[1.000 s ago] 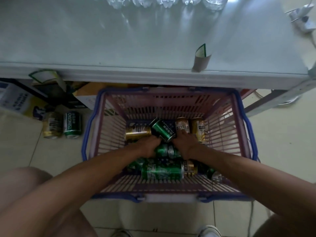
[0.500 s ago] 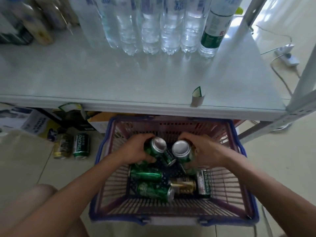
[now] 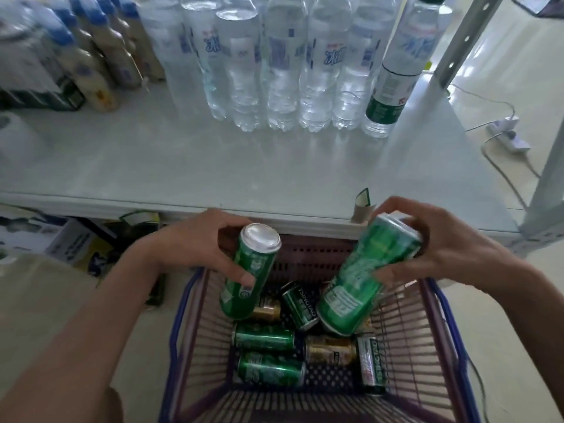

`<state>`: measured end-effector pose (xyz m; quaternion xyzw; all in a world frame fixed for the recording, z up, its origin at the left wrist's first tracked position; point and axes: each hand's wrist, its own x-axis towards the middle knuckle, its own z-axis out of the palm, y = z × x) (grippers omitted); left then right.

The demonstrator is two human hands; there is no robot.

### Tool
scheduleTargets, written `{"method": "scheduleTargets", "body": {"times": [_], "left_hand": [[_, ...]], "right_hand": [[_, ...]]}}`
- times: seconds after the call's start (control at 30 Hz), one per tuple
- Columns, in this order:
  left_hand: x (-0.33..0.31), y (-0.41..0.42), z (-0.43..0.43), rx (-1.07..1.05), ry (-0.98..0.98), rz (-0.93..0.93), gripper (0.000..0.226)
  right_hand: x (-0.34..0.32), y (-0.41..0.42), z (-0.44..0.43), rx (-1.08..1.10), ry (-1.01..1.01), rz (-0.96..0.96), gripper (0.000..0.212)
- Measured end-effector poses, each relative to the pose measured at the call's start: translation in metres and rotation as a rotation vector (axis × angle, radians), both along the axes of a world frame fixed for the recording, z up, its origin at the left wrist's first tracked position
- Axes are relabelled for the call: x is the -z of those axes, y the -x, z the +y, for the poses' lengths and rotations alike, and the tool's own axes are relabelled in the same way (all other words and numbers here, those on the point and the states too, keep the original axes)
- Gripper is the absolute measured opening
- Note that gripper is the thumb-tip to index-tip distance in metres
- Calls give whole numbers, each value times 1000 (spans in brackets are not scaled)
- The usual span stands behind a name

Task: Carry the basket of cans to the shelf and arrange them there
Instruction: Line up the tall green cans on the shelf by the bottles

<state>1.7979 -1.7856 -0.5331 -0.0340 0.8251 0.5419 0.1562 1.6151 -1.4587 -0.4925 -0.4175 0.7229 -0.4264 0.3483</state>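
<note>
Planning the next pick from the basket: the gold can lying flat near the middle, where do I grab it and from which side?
Take the gold can from straight above, fingers across its round body at mid-length. It lies on its side in the basket, long axis left to right. A green can crowds its left end and an upright-printed can its right end, so the ends look blocked; the curved flanks seem freer.

cans (image 3: 265, 337) in basket (image 3: 183, 331) before shelf (image 3: 213, 166), bottles (image 3: 280, 71) at its back
</note>
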Motion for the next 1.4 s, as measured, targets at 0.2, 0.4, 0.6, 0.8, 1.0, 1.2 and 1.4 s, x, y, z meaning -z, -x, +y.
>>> {"method": "scheduleTargets", "body": {"times": [0.2,0.4,0.6,0.8,1.0,1.2,1.4], "left_hand": [[-16,5,-21,-258,-271,200,67],[-28,31,-15,-586,-692,409,68],[-25,54,7,-994,-1033,192,36],[-29,54,26,-1218,-1258,95,26],[-29,55,31,-1168,-1511,50,47],[-21,54,28,-997,-1406,44,40],[-13,66,26,-742,-1112,261,66]], "right_hand": [[-3,4,-18,483,310,-450,29],[5,-7,-44,763,551,-854,31],[7,-8,-54,847,502,-981,49],[1,-11,-65,865,500,-994,47],[-5,-22,-84,825,461,-1060,55],[-3,-28,-95,575,550,-1073,58],[13,-32,-114,452,485,-902,61]]}}
